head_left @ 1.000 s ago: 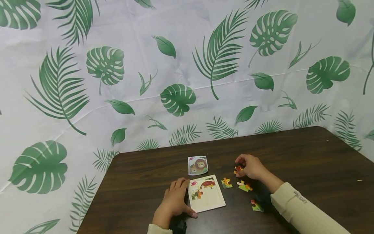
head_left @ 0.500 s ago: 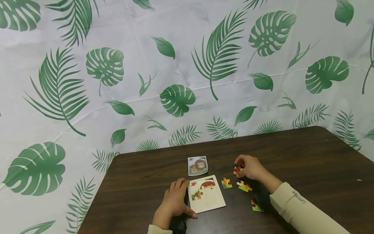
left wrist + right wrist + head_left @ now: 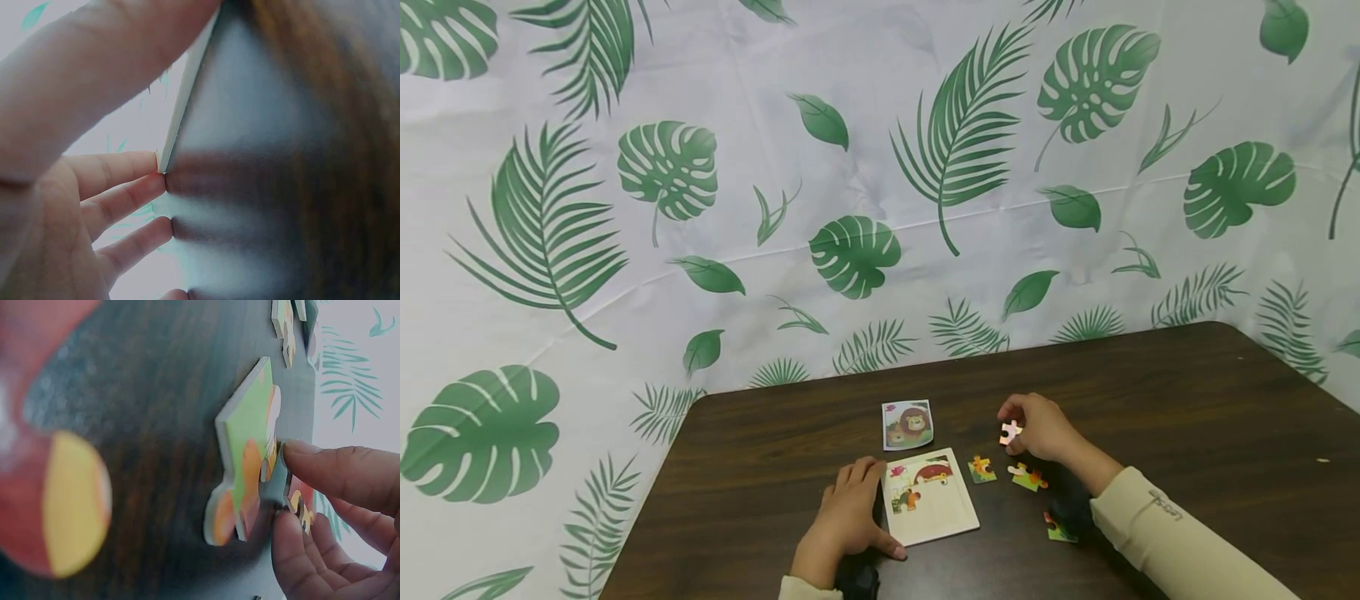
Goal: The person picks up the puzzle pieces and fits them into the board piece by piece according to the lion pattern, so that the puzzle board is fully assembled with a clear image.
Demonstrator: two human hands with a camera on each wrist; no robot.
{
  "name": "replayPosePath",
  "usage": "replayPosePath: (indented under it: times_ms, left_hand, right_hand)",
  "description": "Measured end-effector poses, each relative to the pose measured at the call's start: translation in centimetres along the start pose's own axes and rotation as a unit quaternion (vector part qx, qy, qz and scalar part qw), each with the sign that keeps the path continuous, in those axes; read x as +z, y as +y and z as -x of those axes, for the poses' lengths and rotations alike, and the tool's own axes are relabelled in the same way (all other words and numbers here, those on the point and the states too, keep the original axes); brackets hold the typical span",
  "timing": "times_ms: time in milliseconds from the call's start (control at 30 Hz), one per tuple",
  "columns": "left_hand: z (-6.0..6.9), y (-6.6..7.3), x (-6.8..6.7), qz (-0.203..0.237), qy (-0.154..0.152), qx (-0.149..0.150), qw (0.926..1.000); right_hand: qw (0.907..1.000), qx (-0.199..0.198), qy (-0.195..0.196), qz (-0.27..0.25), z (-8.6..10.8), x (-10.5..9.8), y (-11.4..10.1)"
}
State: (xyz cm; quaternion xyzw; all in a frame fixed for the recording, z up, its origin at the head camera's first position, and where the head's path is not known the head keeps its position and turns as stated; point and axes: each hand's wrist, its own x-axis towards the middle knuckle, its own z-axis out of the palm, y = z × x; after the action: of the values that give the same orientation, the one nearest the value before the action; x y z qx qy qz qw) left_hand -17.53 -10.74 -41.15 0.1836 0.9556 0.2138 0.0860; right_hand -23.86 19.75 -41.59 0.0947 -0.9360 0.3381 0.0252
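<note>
My left hand [image 3: 848,508] rests at the left side of the wooden puzzle board [image 3: 936,521], fingers spread and mostly straight. Its thumb lies by the near left corner; in the left wrist view the fingertips [image 3: 156,181] meet the board's edge and the table. Several pieces with a lion picture sit in the board's upper and left part. To the right, my right hand [image 3: 1043,429] pinches a red and yellow puzzle piece [image 3: 299,495] between thumb and fingers. Just below that hand lies another puzzle piece [image 3: 1027,477], green and orange.
A lion picture card [image 3: 907,425] lies behind the board. One loose piece [image 3: 981,469] is right of the board, and another [image 3: 1059,528] lies near the right wrist. The dark table [image 3: 760,467] meets a leaf-print cloth [image 3: 850,167] at the back.
The pinched piece has tilted and now looks pale and shiny in the head view. My right hand has shifted very slightly left; the left hand and board stay put.
</note>
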Motion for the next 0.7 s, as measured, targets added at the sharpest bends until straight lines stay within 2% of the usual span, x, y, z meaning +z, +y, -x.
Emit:
replayPosePath:
  times_ms: [700]
  left_hand:
    - [-0.02, 0.04, -0.15, 0.0, -0.002, -0.003, 1.0]
  right_hand:
    - [0.9994, 0.032, -0.006, -0.014, -0.03, 0.01, -0.24]
